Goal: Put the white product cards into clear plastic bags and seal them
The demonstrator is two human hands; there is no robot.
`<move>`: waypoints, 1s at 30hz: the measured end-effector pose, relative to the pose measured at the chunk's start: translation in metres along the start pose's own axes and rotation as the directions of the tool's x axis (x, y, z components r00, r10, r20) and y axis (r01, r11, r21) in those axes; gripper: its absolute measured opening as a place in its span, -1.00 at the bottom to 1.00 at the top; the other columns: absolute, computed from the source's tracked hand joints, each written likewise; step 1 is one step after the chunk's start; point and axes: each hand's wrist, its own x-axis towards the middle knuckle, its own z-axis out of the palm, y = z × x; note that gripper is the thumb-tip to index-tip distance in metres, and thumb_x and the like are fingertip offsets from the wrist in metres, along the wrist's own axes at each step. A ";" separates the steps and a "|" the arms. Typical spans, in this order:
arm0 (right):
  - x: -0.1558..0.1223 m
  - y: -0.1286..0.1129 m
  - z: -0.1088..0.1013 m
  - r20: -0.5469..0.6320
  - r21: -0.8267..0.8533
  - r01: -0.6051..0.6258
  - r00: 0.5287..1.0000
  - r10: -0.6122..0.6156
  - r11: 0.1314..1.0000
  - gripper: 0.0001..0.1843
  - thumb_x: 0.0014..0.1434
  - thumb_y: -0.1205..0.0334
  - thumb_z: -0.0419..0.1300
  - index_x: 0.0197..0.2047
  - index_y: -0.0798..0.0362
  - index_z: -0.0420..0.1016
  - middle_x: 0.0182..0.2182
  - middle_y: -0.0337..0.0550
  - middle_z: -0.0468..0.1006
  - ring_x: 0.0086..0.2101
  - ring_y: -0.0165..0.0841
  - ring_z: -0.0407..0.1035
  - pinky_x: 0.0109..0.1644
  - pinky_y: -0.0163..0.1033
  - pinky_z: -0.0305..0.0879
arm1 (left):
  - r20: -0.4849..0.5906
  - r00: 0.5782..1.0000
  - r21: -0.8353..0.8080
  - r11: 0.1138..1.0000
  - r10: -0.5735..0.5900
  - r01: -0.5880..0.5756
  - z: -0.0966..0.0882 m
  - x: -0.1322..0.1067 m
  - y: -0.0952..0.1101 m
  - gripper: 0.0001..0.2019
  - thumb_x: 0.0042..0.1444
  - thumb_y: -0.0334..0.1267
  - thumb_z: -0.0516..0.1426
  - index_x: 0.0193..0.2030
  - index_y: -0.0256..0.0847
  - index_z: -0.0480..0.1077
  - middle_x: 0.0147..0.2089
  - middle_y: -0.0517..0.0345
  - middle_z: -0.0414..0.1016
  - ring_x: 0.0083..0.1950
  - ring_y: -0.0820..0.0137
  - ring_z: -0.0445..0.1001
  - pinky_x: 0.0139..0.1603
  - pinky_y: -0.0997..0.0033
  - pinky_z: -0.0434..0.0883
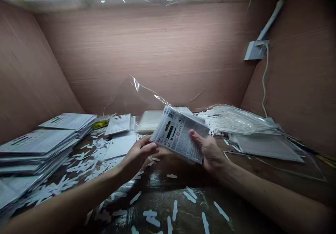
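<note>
In the middle of the head view, a grey printed card pack [175, 139] sits tilted in a clear plastic bag, with a barcode, symbols and small text facing me. The bag's clear flap [143, 88] stands up beyond its top left edge. My right hand [210, 150] is closed around the pack's right end, thumb on the printed face and fingers hidden underneath. My left hand [141, 151] pinches the pack's left corner between thumb and fingers. Below both hands, white paper strips [175, 210] lie scattered on the dark tabletop [157, 192].
Stacks of bagged printed packs [36, 141] rise at the left. A smaller pack pile [119, 123] and a yellow object [100, 124] stand behind. At the right lie a heap of clear plastic bags [236, 120] and a flat sheet [267, 148]. Wooden panels [157, 52] enclose the table.
</note>
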 end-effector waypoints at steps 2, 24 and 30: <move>0.000 0.002 0.000 0.008 0.002 -0.003 1.000 0.003 1.000 -0.51 0.07 0.26 0.51 0.04 0.20 0.54 -0.25 0.07 0.75 -0.20 -0.02 0.67 -0.10 0.05 0.68 | -0.057 0.996 -0.152 0.985 0.075 -0.083 0.021 0.016 0.005 -0.47 -0.07 -0.10 0.47 0.01 -0.36 0.58 0.00 -0.15 0.67 -0.06 0.19 0.62 -0.02 0.34 0.56; -0.001 -0.002 -0.002 0.276 -0.179 -0.120 0.947 0.167 0.977 -0.75 0.23 0.20 0.34 -0.09 0.18 0.56 -0.26 0.05 0.71 -0.29 -0.15 0.63 -0.24 -0.12 0.62 | -0.384 0.921 -0.302 0.952 -0.070 -0.054 0.040 0.053 0.009 -0.67 0.07 -0.39 0.37 0.00 -0.33 0.54 -0.02 -0.16 0.68 -0.11 0.16 0.68 -0.07 0.16 0.69; -0.003 0.008 -0.003 0.319 -0.235 0.047 0.947 0.031 0.971 -0.66 0.25 0.12 0.36 0.01 0.09 0.48 -0.22 -0.07 0.67 -0.34 -0.26 0.58 -0.35 -0.23 0.53 | -0.363 0.927 -0.284 0.959 -0.091 -0.018 0.047 0.041 -0.006 -0.64 0.07 -0.29 0.40 0.00 -0.35 0.55 -0.04 -0.17 0.68 -0.15 0.11 0.68 -0.16 0.14 0.70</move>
